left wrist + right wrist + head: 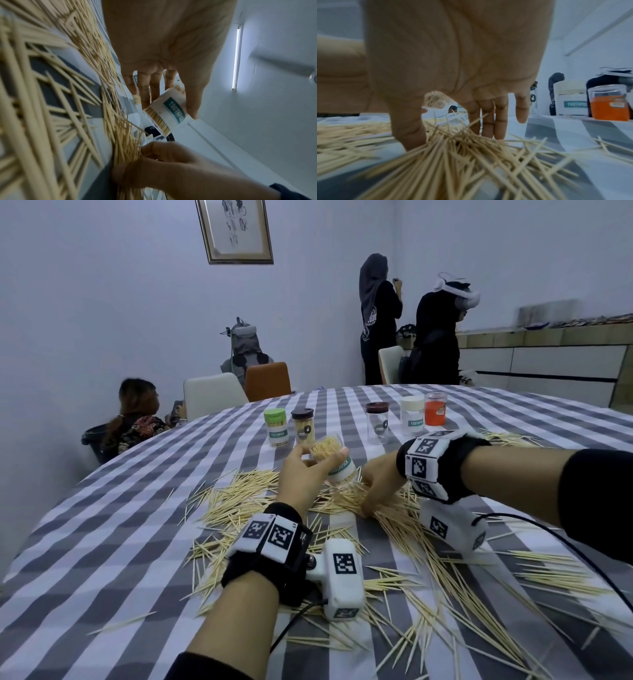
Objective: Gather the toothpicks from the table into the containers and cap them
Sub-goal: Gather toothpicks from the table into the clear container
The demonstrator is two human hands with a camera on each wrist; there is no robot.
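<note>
Our left hand (301, 477) is raised just above the counter (102, 542), forearm reaching in from 6 o'clock, fingers and thumb wrapped round an uncapped toothpick container (334, 462) that tilts with its open mouth toward 11 o'clock; it is packed with toothpicks. In the left wrist view the thumb lies along the container's label (175, 112).

Our right hand (380, 484) comes in from 3 o'clock, wrist bent down. Its thumb and fingers (488, 125) are spread apart and dip into the loose toothpicks (394, 529) heaped on the checked cloth just at 4 o'clock of the container; we cannot tell whether any are pinched yet.

At 12 o'clock stand five more containers: two filled ones (275, 428), then three capped ones (411, 419), well apart from the hands.
</note>
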